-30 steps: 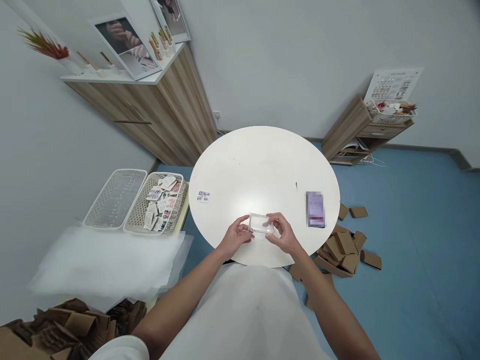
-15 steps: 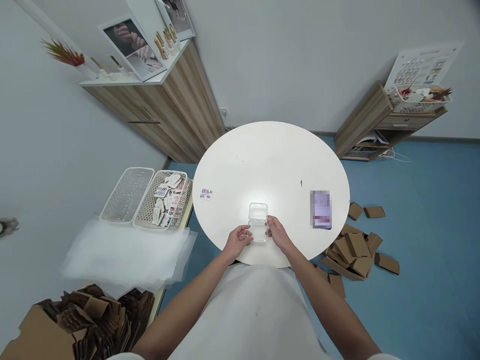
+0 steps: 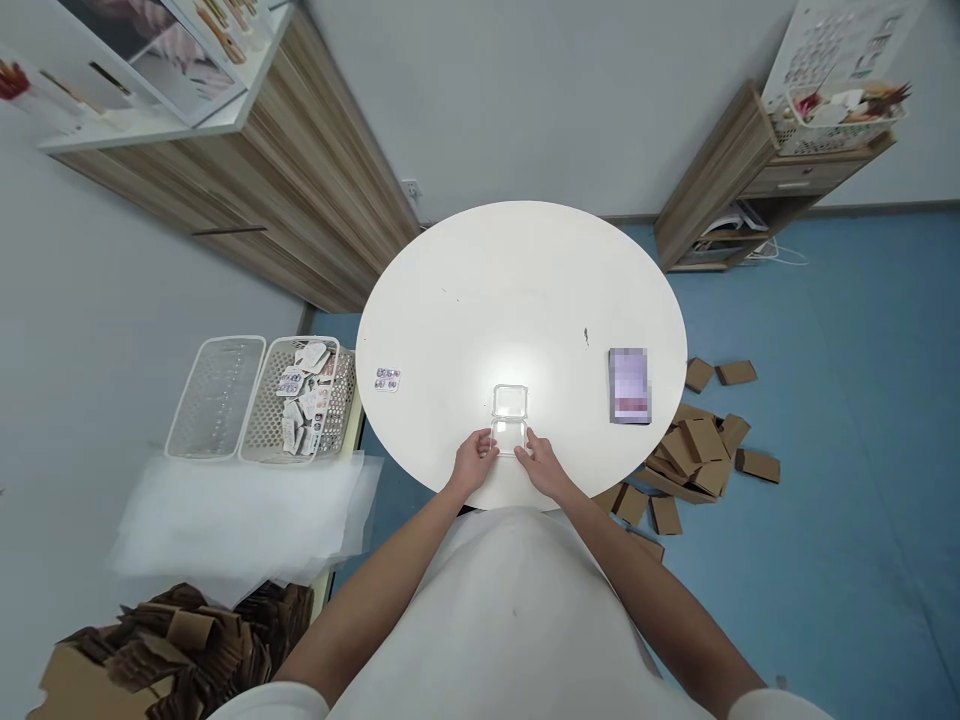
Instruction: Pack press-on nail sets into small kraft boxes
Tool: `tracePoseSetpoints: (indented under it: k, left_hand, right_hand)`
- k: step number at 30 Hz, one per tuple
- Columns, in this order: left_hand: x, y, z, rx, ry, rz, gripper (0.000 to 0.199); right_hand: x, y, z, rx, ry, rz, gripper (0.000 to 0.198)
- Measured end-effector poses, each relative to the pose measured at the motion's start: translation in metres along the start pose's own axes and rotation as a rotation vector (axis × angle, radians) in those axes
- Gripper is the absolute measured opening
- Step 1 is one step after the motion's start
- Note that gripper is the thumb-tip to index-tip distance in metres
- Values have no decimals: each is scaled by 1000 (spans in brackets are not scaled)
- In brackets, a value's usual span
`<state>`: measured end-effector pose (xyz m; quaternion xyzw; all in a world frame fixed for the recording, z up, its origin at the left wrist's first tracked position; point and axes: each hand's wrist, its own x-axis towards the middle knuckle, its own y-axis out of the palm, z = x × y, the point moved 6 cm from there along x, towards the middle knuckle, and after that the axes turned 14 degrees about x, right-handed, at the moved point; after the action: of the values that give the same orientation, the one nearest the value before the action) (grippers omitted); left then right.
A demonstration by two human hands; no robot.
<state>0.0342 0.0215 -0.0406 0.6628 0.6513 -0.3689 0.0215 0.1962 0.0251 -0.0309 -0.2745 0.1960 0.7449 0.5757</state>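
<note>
At the near side of the round white table, a small, clear plastic hinged box lies opened out, its clear lid half on the far side and its other half nearest the person. A second ago it was held as a single compact rectangle; half a second later it had been unfolded, and now the two halves lie one beyond the other. To judge by this, the inside has become reachable from above, and nothing can be made out in it.

The left hand is at the left side of the near half, fingers part curled, with the thumb close to them. The right hand is at the right side, thumb and forefinger a little apart and taking the near right corner between them. Both seem to hold the box; how firmly, I cannot tell. Since half a second ago the right hand has gone from the far part of that side to the near corner.

Far to the left on the tabletop is a small white card with purple oval patterns, well apart from the hands. On the right side is a rectangular purple item, its print blurred. Left of the table, a white perforated plastic basket holds loose packets and cards. Neither the card nor the purple item looks moved on the table.
</note>
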Motion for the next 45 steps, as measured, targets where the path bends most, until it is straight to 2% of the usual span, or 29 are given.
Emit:
tracePoseSetpoints:
  k: [5, 11, 22, 33, 35, 37, 40, 42, 45]
  left_hand:
    - [-2, -4, -3, 241, 2, -64, 42]
    - [-12, 1, -2, 229, 8, -20, 46]
    - [10, -5, -17, 169, -7, -25, 56]
    - [9, -8, -12, 197, 47, 54, 60]
    - [11, -16, -7, 203, 55, 52, 58]
    - [14, -27, 0, 207, 65, 51, 54]
    - [16, -51, 15, 213, 96, 66, 48]
    - [17, -73, 26, 235, 119, 78, 44]
    - [22, -114, 43, 290, 149, 72, 37]
  right_hand:
    - [3, 1, -3, -62, 4, 21, 60]
    - [1, 6, -4, -130, -51, 67, 39]
    - [25, 9, 12, -226, -87, 17, 67]
    - [19, 12, 11, -230, -94, -26, 69]
    - [17, 13, 13, -217, -95, -83, 70]
    - [12, 13, 18, -207, -117, -200, 70]
    - [1, 25, 29, -195, -197, -371, 60]
    - [-1, 45, 38, -193, -256, -380, 50]
    - [9, 89, 50, -217, -287, -298, 43]
